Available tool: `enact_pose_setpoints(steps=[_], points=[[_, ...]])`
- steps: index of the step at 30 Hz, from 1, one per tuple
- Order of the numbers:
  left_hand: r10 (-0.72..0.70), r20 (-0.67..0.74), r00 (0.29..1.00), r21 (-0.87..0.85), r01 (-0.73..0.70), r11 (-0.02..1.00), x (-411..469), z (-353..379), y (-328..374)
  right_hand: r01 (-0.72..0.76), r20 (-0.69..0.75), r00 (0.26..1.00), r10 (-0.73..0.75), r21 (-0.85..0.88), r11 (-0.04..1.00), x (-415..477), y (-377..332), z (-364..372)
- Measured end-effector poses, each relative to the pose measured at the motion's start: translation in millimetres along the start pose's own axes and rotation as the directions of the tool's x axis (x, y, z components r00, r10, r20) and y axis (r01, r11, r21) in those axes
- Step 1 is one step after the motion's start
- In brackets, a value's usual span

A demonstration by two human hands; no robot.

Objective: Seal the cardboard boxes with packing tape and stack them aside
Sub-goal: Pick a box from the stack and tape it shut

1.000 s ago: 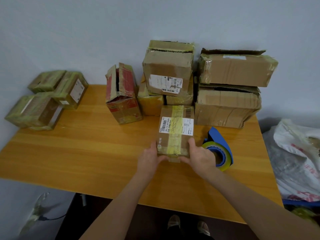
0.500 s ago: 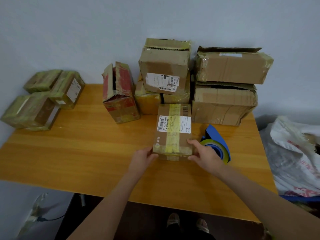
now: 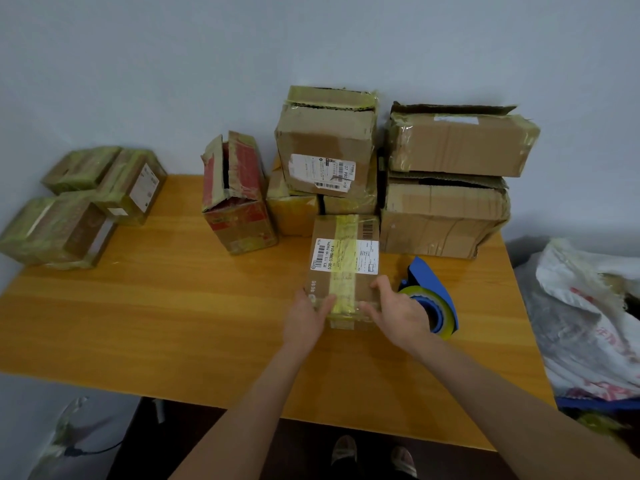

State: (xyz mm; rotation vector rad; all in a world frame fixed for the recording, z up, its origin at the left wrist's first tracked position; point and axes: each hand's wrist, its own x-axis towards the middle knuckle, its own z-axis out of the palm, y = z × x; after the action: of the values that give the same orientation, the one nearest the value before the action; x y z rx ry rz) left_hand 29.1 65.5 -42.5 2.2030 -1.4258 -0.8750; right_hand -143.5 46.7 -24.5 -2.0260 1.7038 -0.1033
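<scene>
A small cardboard box with a white label and a yellow tape strip along its top lies on the wooden table. My left hand grips its near left corner, thumb on top. My right hand grips the near right corner, fingers over the top edge. A blue tape dispenser with a yellowish roll stands just right of the box, behind my right hand. Three taped boxes sit grouped at the table's far left.
Unsealed boxes crowd the back: a red-printed one with open flaps, a labelled one on smaller boxes, two large ones stacked at right. A white sack lies off the table's right edge. Bare tabletop spreads left of the hands.
Both hands have shifted on the box's near end: the left thumb now lies on the top face, and the right hand's fingers have curled further over the top edge. The box has barely moved.
</scene>
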Motion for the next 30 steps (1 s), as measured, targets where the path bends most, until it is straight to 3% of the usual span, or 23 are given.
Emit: enact_pose_setpoints(steps=[3, 5, 8, 9, 11, 14, 17, 19, 21, 22, 24, 26, 28, 30], points=[[0.047, 0.023, 0.999, 0.161, -0.050, 0.986, 6.9, -15.2, -11.6, 0.053, 0.005, 0.999, -0.054, 0.080, 0.995, -1.9, 4.1, -1.6], [0.035, -0.017, 0.999, 0.216, -0.030, 0.976, 12.2, -36.0, -20.8, 0.147, 0.119, 0.979, -0.164, 0.139, 0.979, -6.8, -10.7, 9.0], [0.118, -0.145, 0.982, 0.365, -0.058, 0.929, 19.3, -63.2, -35.9, 0.241, 0.359, 0.858, -0.368, 0.351, 0.905, -19.6, -49.1, 31.1], [0.191, -0.166, 0.967, 0.413, -0.108, 0.904, 19.5, -67.4, -36.9, 0.276, 0.355, 0.842, -0.407, 0.365, 0.889, -19.9, -57.1, 35.1], [0.297, -0.074, 0.952, 0.490, -0.225, 0.842, 16.5, -66.8, -28.6, 0.276, 0.240, 0.910, -0.339, 0.262, 0.925, -12.9, -60.0, 26.0], [0.278, 0.183, 0.943, 0.615, -0.331, 0.716, 5.1, -43.1, -16.8, 0.151, -0.002, 0.988, -0.151, 0.088, 0.985, 4.4, -40.9, -1.6], [0.264, 0.275, 0.925, 0.679, -0.381, 0.628, 6.6, -48.0, -26.9, 0.114, -0.191, 0.977, -0.096, 0.087, 0.990, 20.3, -24.1, -20.8], [0.310, 0.326, 0.893, 0.695, -0.448, 0.562, 12.5, -66.5, -37.3, 0.103, -0.148, 0.984, -0.103, -0.005, 0.995, 29.5, -18.6, -26.2], [0.366, 0.291, 0.884, 0.699, -0.458, 0.549, 16.5, -80.2, -46.7, 0.082, -0.071, 0.994, -0.086, -0.052, 0.995, 35.1, -21.2, -28.9], [0.378, 0.216, 0.900, 0.680, -0.416, 0.603, 15.9, -81.8, -49.8, 0.067, -0.019, 0.997, -0.068, -0.046, 0.997, 37.0, -24.0, -28.8], [0.300, -0.030, 0.953, 0.541, -0.237, 0.807, 8.7, -75.1, -49.1, 0.035, 0.133, 0.991, -0.032, -0.024, 0.999, 39.1, -28.9, -21.4], [0.069, -0.187, 0.980, 0.224, -0.026, 0.974, -5.2, -61.9, -40.1, 0.007, 0.241, 0.971, 0.003, -0.039, 0.999, 34.4, -29.3, -8.8], [-0.120, -0.071, 0.990, -0.059, 0.116, 0.992, -16.6, -46.3, -31.6, -0.022, 0.199, 0.979, 0.037, -0.079, 0.997, 25.6, -24.9, 1.2], [-0.106, 0.089, 0.990, -0.193, 0.121, 0.974, -21.4, -31.4, -26.1, -0.050, 0.113, 0.992, 0.061, -0.103, 0.993, 18.4, -19.2, 7.8]])
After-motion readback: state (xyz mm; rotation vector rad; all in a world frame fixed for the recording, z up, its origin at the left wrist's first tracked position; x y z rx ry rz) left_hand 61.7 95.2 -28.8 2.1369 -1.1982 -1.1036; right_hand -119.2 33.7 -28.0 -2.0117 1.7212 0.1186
